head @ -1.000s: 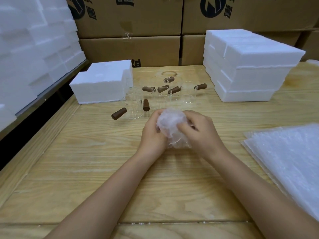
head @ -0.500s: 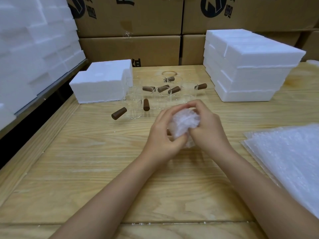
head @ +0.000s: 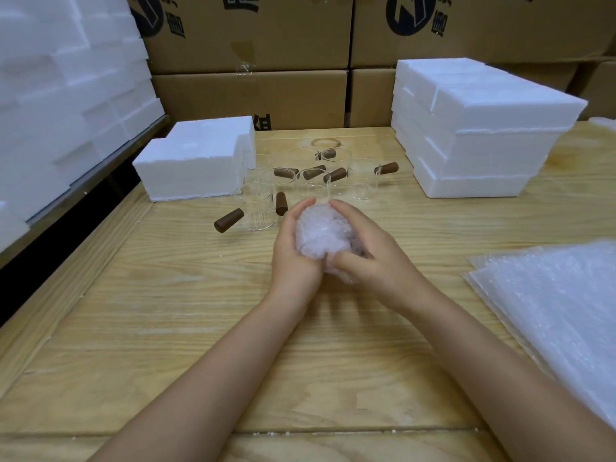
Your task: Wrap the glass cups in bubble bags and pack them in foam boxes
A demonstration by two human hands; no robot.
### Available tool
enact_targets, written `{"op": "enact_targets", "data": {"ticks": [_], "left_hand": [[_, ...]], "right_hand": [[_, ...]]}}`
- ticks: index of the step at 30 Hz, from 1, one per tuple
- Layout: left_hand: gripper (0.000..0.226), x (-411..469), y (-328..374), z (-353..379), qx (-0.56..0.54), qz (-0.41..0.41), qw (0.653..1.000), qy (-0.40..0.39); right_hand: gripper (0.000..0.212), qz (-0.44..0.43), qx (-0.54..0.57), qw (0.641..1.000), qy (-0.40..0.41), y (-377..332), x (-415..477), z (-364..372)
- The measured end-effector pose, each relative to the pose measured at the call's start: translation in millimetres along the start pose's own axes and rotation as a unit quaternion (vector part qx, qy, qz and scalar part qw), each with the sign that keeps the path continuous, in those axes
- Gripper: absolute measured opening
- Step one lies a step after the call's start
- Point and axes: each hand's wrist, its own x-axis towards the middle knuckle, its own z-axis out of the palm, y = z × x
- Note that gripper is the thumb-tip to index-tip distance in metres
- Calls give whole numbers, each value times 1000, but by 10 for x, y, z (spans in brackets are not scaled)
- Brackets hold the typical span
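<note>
A cup wrapped in a bubble bag is held above the middle of the wooden table. My left hand cups its left side and my right hand curls round its right side, thumb pressing the lower wrap. The cup inside is hidden by the wrap. Several bare glass cups with brown wooden handles stand just behind my hands. A flat pile of bubble bags lies at the right. Foam boxes sit at the back left and, stacked, at the back right.
Cardboard cartons form a wall behind the table. A tall stack of white foam pieces stands on a shelf beyond the table's left edge, with a dark gap below it.
Both hands have turned and reshaped the wrapped bundle; the left hand has come round to cup its left side and the right thumb now presses the wrap low down.
</note>
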Motion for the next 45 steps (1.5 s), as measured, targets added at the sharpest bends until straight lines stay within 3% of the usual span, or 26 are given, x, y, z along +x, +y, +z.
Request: {"op": "enact_targets", "data": {"ticks": [2,5,9,12,14,16,20,24,27,29,31,34,36,40,42,45], "left_hand": [[62,18,10,-17,-15,-14,1000,17],[63,17,14,16,-21,-37,999,2],[65,-4,47,15,-79,-85,985,-128],[53,-47,41,32,11,-15,990,-143],[40,-59,30,44,85,54,990,-101],[44,-35,17,29,106,67,990,-69],[51,39,-31,-25,106,41,993,-18],[49,23,-50,-2,127,62,989,-39],[48,9,-47,-30,113,71,984,-118],[61,20,-24,-88,121,51,971,-198],[79,58,-9,-184,207,77,941,-258],[98,103,4,-295,313,151,890,-297],[98,97,3,-288,336,211,868,-300],[73,75,-18,-243,291,213,899,-249],[64,77,-8,-247,267,172,921,-223],[56,107,-7,-244,217,92,959,-159]], "right_hand": [[71,5,9,1000,-9,8,0,-1],[57,-6,-46,998,53,55,22,24],[49,36,-58,985,159,107,35,-34],[44,42,-79,979,184,132,45,-43],[40,29,-93,980,176,121,52,-24],[42,17,-77,988,136,94,53,-37],[81,23,-100,995,13,65,41,-48],[65,41,-75,995,55,101,56,-33],[56,62,-83,989,106,129,67,-67],[48,75,-51,988,121,124,72,-124],[44,88,-26,989,114,115,72,-200],[33,121,-16,989,77,129,76,-262],[28,147,14,987,55,126,64,-257],[25,155,69,986,1,65,61,-300],[18,138,140,980,-2,51,75,-367],[22,115,151,981,24,74,83,-476]]}}
